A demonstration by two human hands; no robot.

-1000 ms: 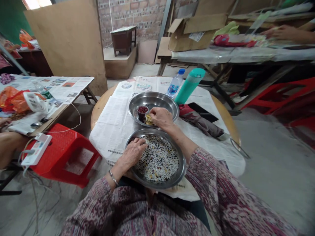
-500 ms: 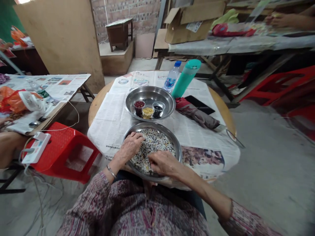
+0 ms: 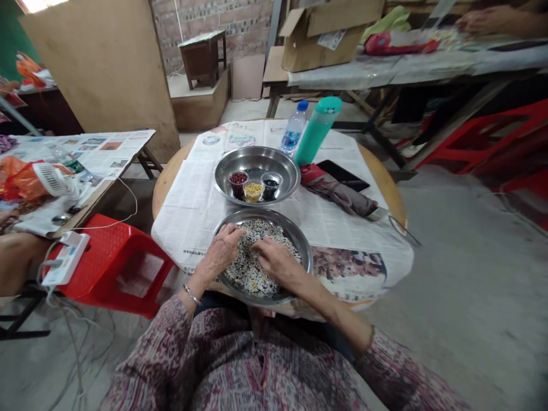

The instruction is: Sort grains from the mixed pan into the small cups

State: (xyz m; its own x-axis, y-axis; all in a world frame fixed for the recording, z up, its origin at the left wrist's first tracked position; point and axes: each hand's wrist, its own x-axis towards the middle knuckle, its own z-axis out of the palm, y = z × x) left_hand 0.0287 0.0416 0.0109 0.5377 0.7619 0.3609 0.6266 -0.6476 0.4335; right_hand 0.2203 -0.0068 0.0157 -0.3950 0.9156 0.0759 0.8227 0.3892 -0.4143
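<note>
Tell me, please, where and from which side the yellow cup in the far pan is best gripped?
Pinch the yellow cup by its rim, coming straight down from above. It stands upright, wedged between the red cup and the black cup inside the far pan, so its sides are likely crowded; only the front and back of its rim look free.

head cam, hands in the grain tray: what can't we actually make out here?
- Head view: whether the left hand or right hand pinches anything; fingertips are curled into the mixed grains in the near round steel tray.
- Grain types in the three small cups of red, yellow and black grains: too small.
- Dark flat slab beside the folded maroon cloth: partly covered by it.
</note>
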